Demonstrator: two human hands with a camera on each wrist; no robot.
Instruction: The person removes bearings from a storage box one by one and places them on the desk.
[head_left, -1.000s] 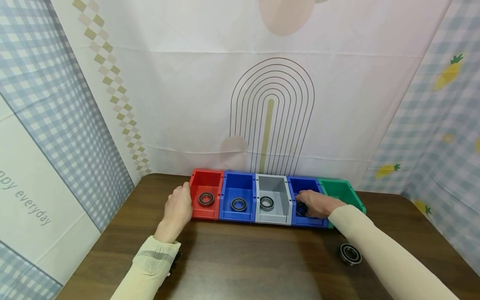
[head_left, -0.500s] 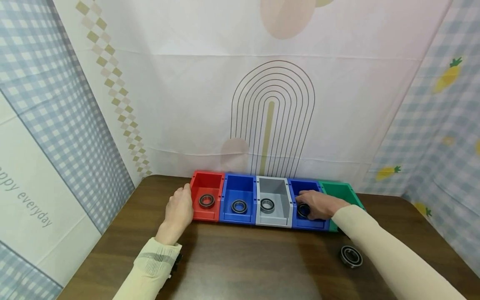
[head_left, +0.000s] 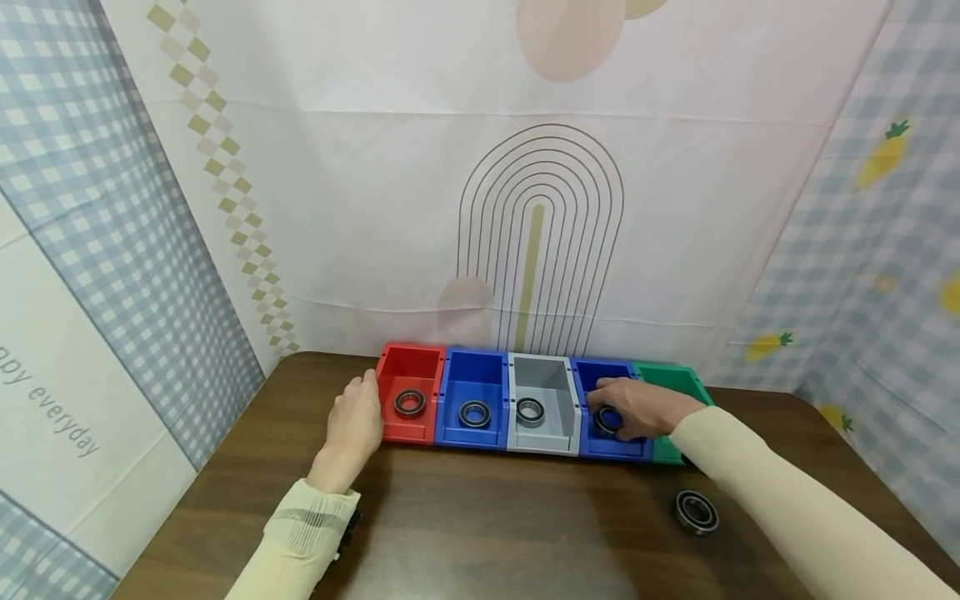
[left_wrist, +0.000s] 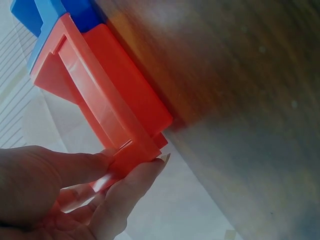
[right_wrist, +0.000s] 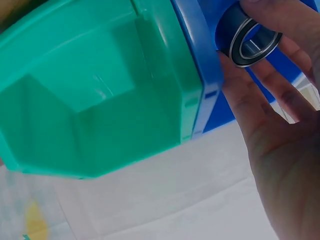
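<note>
My left hand (head_left: 356, 423) grips the side wall of the red bin (left_wrist: 112, 95), thumb on one face and fingers on the other. Inside the right-hand blue bin (head_left: 617, 448), my right hand (head_left: 637, 406) holds a ball bearing (right_wrist: 239, 44) between thumb and fingers. The bearing is tilted, its dark sealed face and metal rings showing in the right wrist view. Other bearings lie singly in the red bin (head_left: 409, 403), the left blue bin (head_left: 474, 414) and the grey bin (head_left: 530, 412).
A green bin (right_wrist: 120, 120) closes the row on the right, partly behind the right forearm in the head view. A larger bearing (head_left: 696, 512) lies on the wooden table (head_left: 510, 517) beside the right sleeve. A printed cloth (head_left: 375, 208) hangs behind the bins.
More of the bearing's ring shows beside the right hand than a second ago. Both hands stay at their bins, and the head view has shifted slightly.
</note>
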